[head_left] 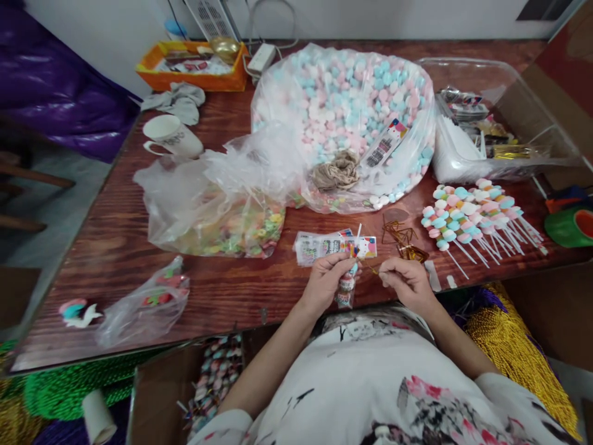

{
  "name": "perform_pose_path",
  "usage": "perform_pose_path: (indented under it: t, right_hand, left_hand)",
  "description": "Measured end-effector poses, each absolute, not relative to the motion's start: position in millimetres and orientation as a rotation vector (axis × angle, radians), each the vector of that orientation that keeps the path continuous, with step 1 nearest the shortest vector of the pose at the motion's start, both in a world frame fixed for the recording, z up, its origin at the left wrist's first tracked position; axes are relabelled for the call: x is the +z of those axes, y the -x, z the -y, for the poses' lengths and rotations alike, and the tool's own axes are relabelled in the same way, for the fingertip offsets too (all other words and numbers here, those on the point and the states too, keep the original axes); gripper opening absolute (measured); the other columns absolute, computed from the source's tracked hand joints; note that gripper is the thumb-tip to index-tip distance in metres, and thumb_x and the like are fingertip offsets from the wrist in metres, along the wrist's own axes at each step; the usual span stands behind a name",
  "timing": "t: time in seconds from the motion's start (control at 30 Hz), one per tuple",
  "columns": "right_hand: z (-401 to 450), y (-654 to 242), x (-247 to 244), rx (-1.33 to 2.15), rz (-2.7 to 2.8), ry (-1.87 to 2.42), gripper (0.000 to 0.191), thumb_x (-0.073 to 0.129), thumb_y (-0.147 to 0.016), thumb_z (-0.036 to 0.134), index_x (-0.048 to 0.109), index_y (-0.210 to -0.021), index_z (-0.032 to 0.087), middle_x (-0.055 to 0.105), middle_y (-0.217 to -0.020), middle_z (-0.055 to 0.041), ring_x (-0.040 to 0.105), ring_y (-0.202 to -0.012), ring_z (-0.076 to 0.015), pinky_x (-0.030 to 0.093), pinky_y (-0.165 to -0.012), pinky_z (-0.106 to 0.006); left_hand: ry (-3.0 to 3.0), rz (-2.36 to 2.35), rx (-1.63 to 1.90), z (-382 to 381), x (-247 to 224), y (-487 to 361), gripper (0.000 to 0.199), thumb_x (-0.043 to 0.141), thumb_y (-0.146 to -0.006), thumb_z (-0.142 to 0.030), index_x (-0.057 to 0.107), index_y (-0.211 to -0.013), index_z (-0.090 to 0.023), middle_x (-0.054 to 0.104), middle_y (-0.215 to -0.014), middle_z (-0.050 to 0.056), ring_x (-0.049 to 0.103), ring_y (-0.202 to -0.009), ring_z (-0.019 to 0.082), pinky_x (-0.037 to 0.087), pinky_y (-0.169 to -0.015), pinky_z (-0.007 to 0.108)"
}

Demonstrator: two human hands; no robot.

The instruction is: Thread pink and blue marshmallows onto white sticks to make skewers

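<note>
My left hand (327, 278) is closed around the neck of a small clear bag holding a marshmallow candy skewer (345, 285), its white stick pointing up and away from me. A thin gold twist tie (371, 268) runs from the bag's neck toward my right hand (407, 279), whose fingers are pinched at its end. Just beyond the left hand lie flat printed candy bags (319, 248), partly covered. More gold twist ties (405, 240) are scattered past the right hand. To the right, unwrapped marshmallow skewers (467, 213) lie in a pile, sticks toward me.
A big bag of marshmallows (343, 93) stands at the back, beside a bag of gummies (231, 228). A clear plastic bin (500, 71), green tape (567, 227), a white mug (171, 135) and an orange tray (192, 81) surround them. A box of wrapped skewers (217, 377) sits below the table edge.
</note>
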State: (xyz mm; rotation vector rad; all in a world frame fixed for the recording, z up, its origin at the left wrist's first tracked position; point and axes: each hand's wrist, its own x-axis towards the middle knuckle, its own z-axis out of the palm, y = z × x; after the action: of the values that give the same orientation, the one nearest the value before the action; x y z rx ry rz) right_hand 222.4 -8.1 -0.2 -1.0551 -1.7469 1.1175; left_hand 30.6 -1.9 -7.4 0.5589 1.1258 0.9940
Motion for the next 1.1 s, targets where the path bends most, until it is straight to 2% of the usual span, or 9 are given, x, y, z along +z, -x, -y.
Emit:
perform_pose_path:
  t: [0.07, 0.2, 0.37, 0.53, 0.7, 0.8, 0.9, 0.97, 1.1]
  right_hand:
    - [7, -219, 2, 0.993, 1.779, 1.001, 0.016, 0.052, -0.089, 0.016, 0.067, -0.092, 0.022, 0.065, -0.069, 0.0001, 0.057, -0.061, -0.0126, 0.046, -0.061, -0.026]
    - [0, -205, -3, 0.787, 1.919, 0.89, 0.027, 0.052, -0.089, 0.013, 0.069, -0.107, 0.022, 0.074, -0.085, -0.0059, 0.064, -0.074, -0.0167, 0.051, -0.072, -0.033]
    - [-5, -197, -10, 1.058, 1.841, 0.936, 0.028, 0.052, -0.089, 0.014, 0.072, -0.107, 0.024, 0.076, -0.093, -0.0047, 0.069, -0.083, -0.0161, 0.055, -0.078, -0.031]
    - [-5, -195, -15, 1.221, 1.751, 0.996, 0.028, 0.052, -0.087, 0.014, 0.074, -0.102, 0.022, 0.073, -0.077, -0.0013, 0.065, -0.063, -0.0126, 0.054, -0.069, -0.027]
    - [-7, -195, -15, 1.124, 1.751, 1.067, 0.023, 0.055, -0.084, 0.014, 0.076, -0.092, 0.019, 0.074, -0.074, -0.0026, 0.063, -0.06, -0.0125, 0.05, -0.062, -0.024]
    - [-7, -197, -12, 1.132, 1.787, 1.071, 0.021, 0.055, -0.085, 0.016, 0.075, -0.093, 0.019, 0.072, -0.074, -0.0022, 0.063, -0.062, -0.0124, 0.049, -0.063, -0.023]
    - [-7, -198, -7, 1.149, 1.828, 1.058, 0.021, 0.054, -0.085, 0.015, 0.073, -0.094, 0.018, 0.07, -0.073, -0.0013, 0.061, -0.063, -0.0117, 0.047, -0.063, -0.022]
    - [-7, -197, -5, 1.15, 1.846, 1.067, 0.018, 0.054, -0.084, 0.014, 0.071, -0.091, 0.017, 0.068, -0.073, -0.0004, 0.059, -0.062, -0.0111, 0.045, -0.062, -0.021]
    - [-6, -195, -3, 1.179, 1.849, 1.095, 0.014, 0.053, -0.082, 0.012, 0.065, -0.086, 0.017, 0.061, -0.065, 0.0029, 0.05, -0.055, -0.0089, 0.039, -0.057, -0.02]
  left_hand:
    - [-0.617, -1.15, 0.966, 4, -9, -33, 0.025, 0.077, -0.067, -0.036, 0.07, -0.074, -0.014, 0.066, -0.061, 0.001, 0.059, -0.051, 0.01, 0.044, -0.048, 0.019]
    - [-0.73, -1.121, 0.972, 8, -10, -39, 0.02, 0.072, -0.071, -0.033, 0.067, -0.066, -0.014, 0.054, -0.052, -0.005, 0.041, -0.042, 0.003, 0.032, -0.043, 0.016]
    - [-0.763, -1.127, 0.988, 14, -18, -34, 0.015, 0.067, -0.071, -0.027, 0.068, -0.066, -0.014, 0.051, -0.052, -0.004, 0.04, -0.045, 0.005, 0.03, -0.045, 0.017]
    - [-0.75, -1.115, 1.019, 18, -25, -29, 0.016, 0.067, -0.074, -0.03, 0.072, -0.076, -0.015, 0.058, -0.06, -0.002, 0.047, -0.051, 0.008, 0.037, -0.051, 0.019]
    - [-1.032, -1.118, 1.011, 16, -23, -31, 0.016, 0.066, -0.078, -0.031, 0.074, -0.077, -0.017, 0.065, -0.075, 0.002, 0.055, -0.072, 0.013, 0.046, -0.072, 0.025]
    - [-1.035, -1.125, 0.988, 17, -25, -31, 0.019, 0.063, -0.079, -0.032, 0.074, -0.081, -0.017, 0.064, -0.076, 0.003, 0.055, -0.072, 0.014, 0.047, -0.072, 0.027]
    - [-1.091, -1.103, 0.984, 18, -26, -29, 0.018, 0.065, -0.076, -0.03, 0.073, -0.082, -0.017, 0.064, -0.081, 0.004, 0.056, -0.078, 0.016, 0.047, -0.078, 0.03]
    - [-1.139, -1.076, 0.987, 19, -25, -28, 0.014, 0.065, -0.074, -0.028, 0.073, -0.079, -0.017, 0.063, -0.079, 0.004, 0.056, -0.079, 0.016, 0.046, -0.08, 0.031]
    - [-1.115, -1.069, 0.97, 19, -24, -28, 0.011, 0.064, -0.073, -0.025, 0.071, -0.069, -0.017, 0.06, -0.074, 0.003, 0.052, -0.073, 0.014, 0.044, -0.073, 0.028]
